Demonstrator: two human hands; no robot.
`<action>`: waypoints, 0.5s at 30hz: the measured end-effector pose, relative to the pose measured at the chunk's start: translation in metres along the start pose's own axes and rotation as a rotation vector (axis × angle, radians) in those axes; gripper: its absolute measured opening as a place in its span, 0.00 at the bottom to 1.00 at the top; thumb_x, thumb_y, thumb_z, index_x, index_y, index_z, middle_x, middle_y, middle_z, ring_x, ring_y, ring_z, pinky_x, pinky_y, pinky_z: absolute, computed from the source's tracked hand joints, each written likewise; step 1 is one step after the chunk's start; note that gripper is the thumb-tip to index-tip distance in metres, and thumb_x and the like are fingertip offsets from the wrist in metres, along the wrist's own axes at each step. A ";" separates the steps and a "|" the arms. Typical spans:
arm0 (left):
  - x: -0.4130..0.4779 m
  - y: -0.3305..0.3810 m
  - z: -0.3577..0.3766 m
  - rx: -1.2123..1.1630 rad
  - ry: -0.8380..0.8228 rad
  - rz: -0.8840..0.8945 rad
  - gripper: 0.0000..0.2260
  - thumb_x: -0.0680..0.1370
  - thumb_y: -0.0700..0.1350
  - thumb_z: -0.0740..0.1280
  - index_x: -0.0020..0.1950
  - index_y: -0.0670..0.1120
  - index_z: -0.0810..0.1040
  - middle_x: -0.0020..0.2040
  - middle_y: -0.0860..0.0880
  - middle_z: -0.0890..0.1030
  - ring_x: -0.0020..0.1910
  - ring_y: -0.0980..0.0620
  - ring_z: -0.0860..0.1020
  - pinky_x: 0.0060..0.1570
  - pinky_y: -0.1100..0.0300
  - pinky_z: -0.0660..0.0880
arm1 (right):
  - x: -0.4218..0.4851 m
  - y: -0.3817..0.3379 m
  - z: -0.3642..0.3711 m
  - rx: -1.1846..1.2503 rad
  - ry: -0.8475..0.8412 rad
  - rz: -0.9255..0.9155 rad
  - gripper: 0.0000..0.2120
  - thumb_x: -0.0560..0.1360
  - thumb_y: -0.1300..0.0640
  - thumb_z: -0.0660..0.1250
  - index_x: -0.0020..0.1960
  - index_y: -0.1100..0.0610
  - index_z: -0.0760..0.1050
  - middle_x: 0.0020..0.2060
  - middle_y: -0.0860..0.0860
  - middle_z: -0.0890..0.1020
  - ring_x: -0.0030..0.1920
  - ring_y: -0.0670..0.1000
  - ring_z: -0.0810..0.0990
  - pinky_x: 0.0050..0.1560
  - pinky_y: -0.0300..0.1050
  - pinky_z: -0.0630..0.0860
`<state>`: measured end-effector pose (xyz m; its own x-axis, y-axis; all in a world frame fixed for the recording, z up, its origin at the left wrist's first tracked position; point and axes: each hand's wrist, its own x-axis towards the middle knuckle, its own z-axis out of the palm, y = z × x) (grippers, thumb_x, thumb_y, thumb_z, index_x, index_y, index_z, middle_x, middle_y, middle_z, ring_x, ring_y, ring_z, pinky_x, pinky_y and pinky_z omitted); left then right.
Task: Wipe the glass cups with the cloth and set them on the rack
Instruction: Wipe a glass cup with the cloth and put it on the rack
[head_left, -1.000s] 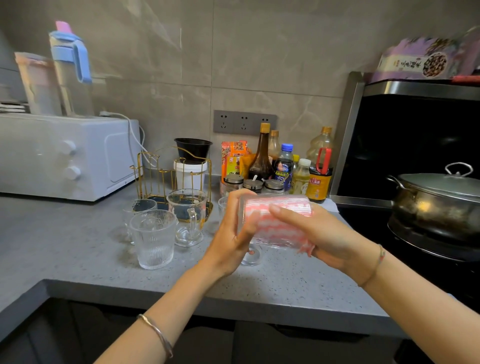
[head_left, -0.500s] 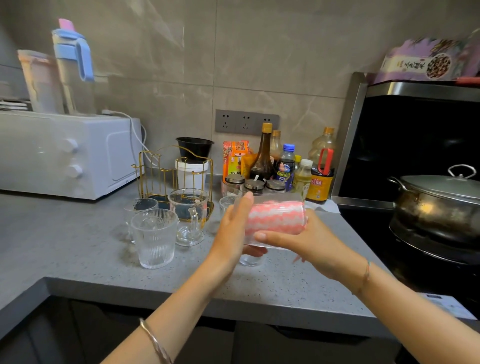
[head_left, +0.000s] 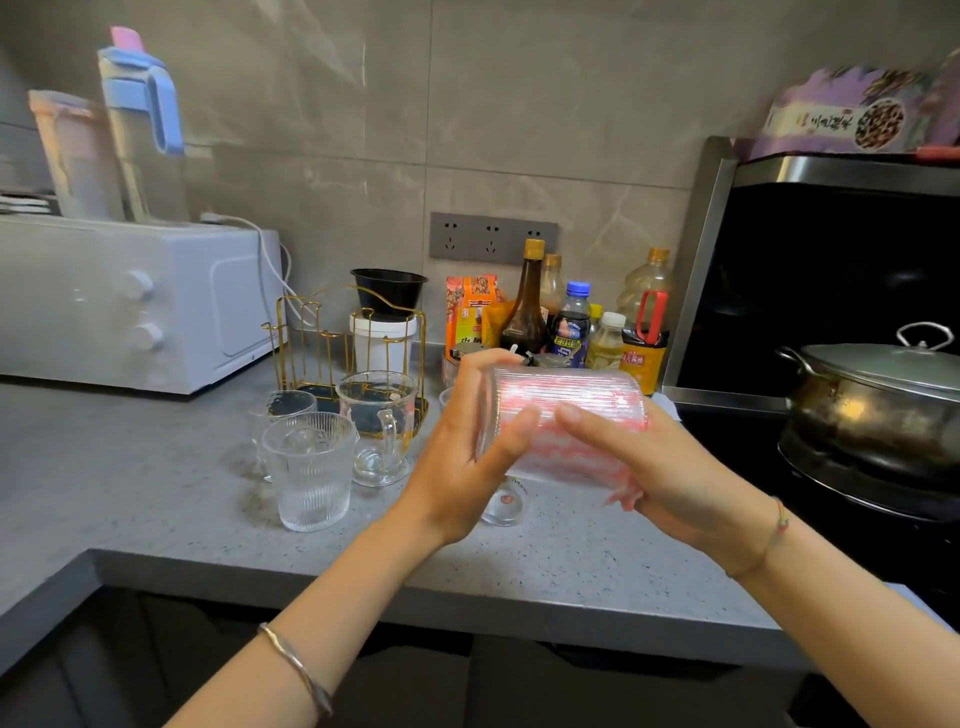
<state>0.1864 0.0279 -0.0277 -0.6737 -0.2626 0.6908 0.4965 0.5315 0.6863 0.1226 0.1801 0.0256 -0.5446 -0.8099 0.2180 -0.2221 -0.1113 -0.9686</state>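
Risks first. The cup (head_left: 566, 395) is held sideways in the air at frame centre, over the front of the counter (head_left: 156, 493). A slip would drop it on the stone or on the small glass (head_left: 503, 506) just below the hands, and a break is likely. Our guess at the cause: slick ribbed glass, held only at its two ends and twisted against the cloth.

Left hand (head_left: 457, 462) wraps the cup's left end, thumb on the near wall. Right hand (head_left: 660, 467) wraps the right end, thumb across the front, fingers under. Both are closed on the cup, so neither is free to catch.

Second risk: the rack (head_left: 282, 332) sits up and left of centre. The way there goes over the mug (head_left: 376, 426) and ribbed cup (head_left: 310, 475) standing in front of it, and a low pass knocks them. Third: the cloth (head_left: 621, 491) gets left stuffed inside at racking, or snags coming out. The pot (head_left: 878, 410) at the right edge is well apart, no concern.

Look of the cup: clear glass with fine ribs along its length, slightly tapered, no handle that we see. The pink-and-white cloth fills the inside and shows through the wall. A bit of it sticks out low right by the right palm. We can't tell for sure which end is the mouth. The edges are blurred. We see no cup on the rack. We judge this is the wiping step, with racking not yet done.
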 end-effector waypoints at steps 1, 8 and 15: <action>0.001 0.004 0.001 -0.027 -0.005 -0.065 0.22 0.72 0.68 0.57 0.64 0.64 0.62 0.61 0.71 0.67 0.58 0.74 0.70 0.50 0.75 0.72 | 0.000 0.000 -0.001 -0.058 0.011 -0.029 0.11 0.69 0.53 0.67 0.51 0.50 0.78 0.42 0.46 0.86 0.43 0.44 0.85 0.36 0.36 0.75; 0.004 0.019 0.006 -0.430 0.010 -0.617 0.28 0.76 0.71 0.51 0.61 0.54 0.75 0.51 0.43 0.83 0.36 0.49 0.81 0.31 0.59 0.76 | 0.002 0.003 0.004 -0.315 -0.016 -0.168 0.13 0.71 0.56 0.70 0.50 0.43 0.73 0.37 0.29 0.81 0.43 0.31 0.81 0.37 0.25 0.74; -0.001 0.001 0.013 -0.257 0.197 -0.313 0.28 0.74 0.68 0.59 0.59 0.46 0.74 0.48 0.47 0.81 0.45 0.51 0.81 0.41 0.62 0.77 | 0.006 0.003 0.009 -0.077 -0.058 -0.046 0.14 0.68 0.59 0.71 0.52 0.48 0.77 0.44 0.42 0.86 0.45 0.41 0.84 0.38 0.29 0.76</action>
<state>0.1798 0.0390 -0.0307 -0.7085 -0.5405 0.4536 0.4216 0.1912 0.8864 0.1257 0.1703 0.0225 -0.4855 -0.8369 0.2529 -0.3088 -0.1065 -0.9451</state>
